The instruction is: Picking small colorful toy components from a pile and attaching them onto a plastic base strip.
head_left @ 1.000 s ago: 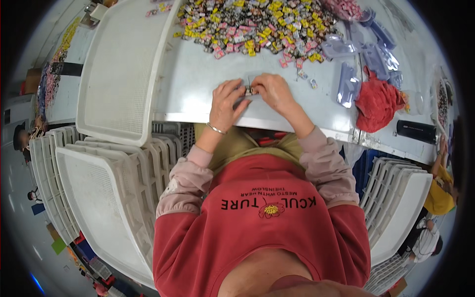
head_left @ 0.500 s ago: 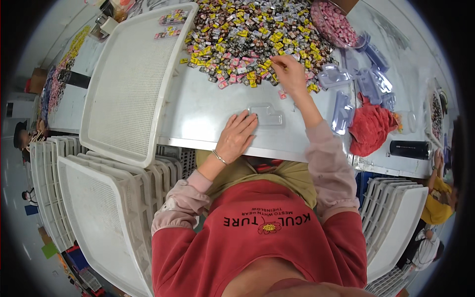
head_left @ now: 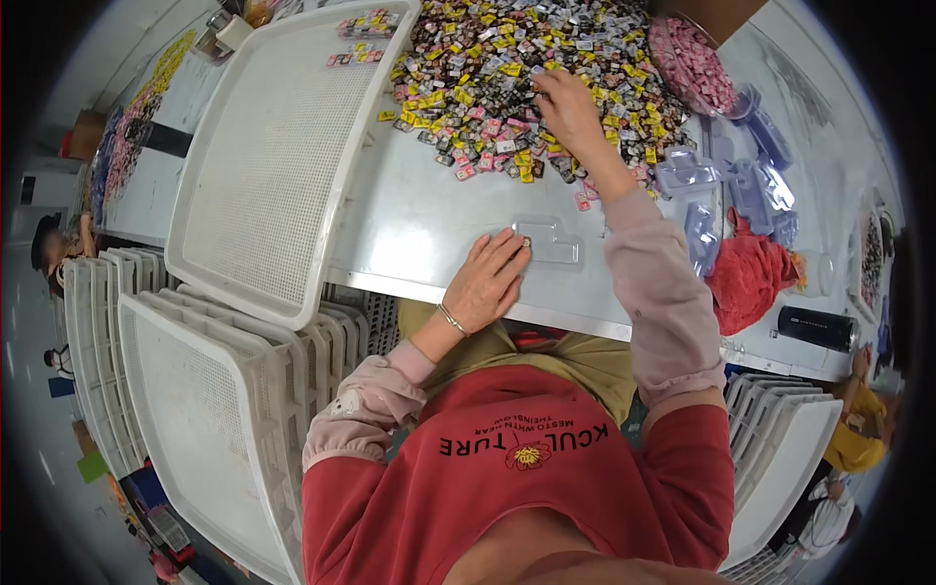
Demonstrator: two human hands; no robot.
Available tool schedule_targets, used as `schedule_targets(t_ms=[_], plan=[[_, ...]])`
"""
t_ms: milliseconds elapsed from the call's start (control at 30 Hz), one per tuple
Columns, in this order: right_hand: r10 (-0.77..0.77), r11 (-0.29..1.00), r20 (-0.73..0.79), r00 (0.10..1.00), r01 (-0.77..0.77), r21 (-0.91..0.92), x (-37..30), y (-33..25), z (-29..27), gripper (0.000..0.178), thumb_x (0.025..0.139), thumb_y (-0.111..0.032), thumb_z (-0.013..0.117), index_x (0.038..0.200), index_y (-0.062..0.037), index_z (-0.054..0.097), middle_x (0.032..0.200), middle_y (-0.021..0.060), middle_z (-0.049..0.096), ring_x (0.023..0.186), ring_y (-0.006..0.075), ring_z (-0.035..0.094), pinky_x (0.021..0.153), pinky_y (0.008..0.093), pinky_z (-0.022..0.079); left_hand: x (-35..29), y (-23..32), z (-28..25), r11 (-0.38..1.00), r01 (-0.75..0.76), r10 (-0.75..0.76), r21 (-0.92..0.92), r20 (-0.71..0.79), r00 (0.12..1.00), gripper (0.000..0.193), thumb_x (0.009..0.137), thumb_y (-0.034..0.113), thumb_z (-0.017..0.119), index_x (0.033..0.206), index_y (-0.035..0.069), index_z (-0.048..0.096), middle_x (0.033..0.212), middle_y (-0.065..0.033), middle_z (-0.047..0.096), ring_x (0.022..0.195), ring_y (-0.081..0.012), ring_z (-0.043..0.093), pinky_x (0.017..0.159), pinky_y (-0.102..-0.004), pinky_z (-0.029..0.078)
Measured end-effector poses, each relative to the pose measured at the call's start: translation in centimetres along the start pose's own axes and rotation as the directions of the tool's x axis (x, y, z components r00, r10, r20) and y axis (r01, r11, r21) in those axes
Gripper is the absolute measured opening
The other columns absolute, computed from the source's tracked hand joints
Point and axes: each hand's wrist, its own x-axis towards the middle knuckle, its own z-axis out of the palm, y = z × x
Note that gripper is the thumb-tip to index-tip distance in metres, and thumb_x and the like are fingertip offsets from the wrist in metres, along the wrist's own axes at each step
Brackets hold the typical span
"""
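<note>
My left hand (head_left: 486, 280) lies on the metal table with its fingers stretched out, their tips at the left end of a clear plastic blister tray (head_left: 558, 250). A small dark piece (head_left: 526, 242) shows by those fingertips, at the tray's end. Farther off, my right hand (head_left: 573, 115) reaches over a big heap of small wrapped pieces (head_left: 507, 107) in yellow, pink, black and grey. Its thumb and fingers are bent together at the heap; whatever they pinch is too small to make out.
A large white mesh tray (head_left: 263, 166) stands at left with a few filled packs (head_left: 366, 39). On the right are a bowl of pink pieces (head_left: 690, 68), several clear blister trays (head_left: 687, 174), a red cloth (head_left: 749, 278) and a black cylinder (head_left: 817, 328). Stacked white trays (head_left: 210, 400) flank me.
My right hand has gone farther into the heap. A small dark piece now shows by my left fingertips. The whole view has shifted slightly, with the table things farther right.
</note>
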Motion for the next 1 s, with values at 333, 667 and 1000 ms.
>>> schedule_targets(t_ms=[333, 667, 1000], plan=[[-0.121, 0.934, 0.010, 0.993, 0.117, -0.336, -1.2, 0.9, -2.5, 0.024, 0.080, -0.009, 0.061, 0.102, -0.0116, 0.069, 0.106, 0.0058, 0.065, 0.092, 0.0288, 0.060, 0.079, 0.0421, 0.050, -0.6, 0.4, -0.3, 0.999, -0.029, 0.031, 0.041, -0.051, 0.998, 0.050, 0.077, 0.008, 0.065, 0.125, 0.000, 0.053, 0.132, -0.0156, 0.050, 0.117, -0.0340, 0.047, 0.104, -0.0480, 0.036], [-0.119, 0.987, 0.189, 0.975, 0.136, -0.081, -2.9, -5.3, 4.4, 0.020, 0.081, -0.017, 0.066, 0.097, -0.0068, 0.066, 0.089, 0.0124, 0.060, 0.091, 0.0330, 0.060, 0.075, 0.0421, 0.050, -1.1, -0.8, 0.5, 0.979, 0.142, -0.184, -0.146, -0.329, 0.926, 0.045, 0.073, -0.005, 0.049, 0.118, -0.001, 0.050, 0.122, -0.0231, 0.049, 0.115, -0.0395, 0.047, 0.101, -0.0469, 0.037], [-0.028, 0.999, 0.005, 1.000, 0.028, -0.024, -4.4, 5.5, -3.5, 0.021, 0.082, -0.015, 0.064, 0.101, -0.0064, 0.066, 0.086, 0.0140, 0.062, 0.084, 0.0325, 0.061, 0.073, 0.0422, 0.050, -0.3, 0.0, 0.3, 0.995, 0.097, -0.093, 0.007, -0.232, 0.968, 0.039, 0.078, 0.011, 0.062, 0.116, 0.006, 0.057, 0.120, -0.0119, 0.056, 0.116, -0.0345, 0.047, 0.100, -0.0460, 0.035]])
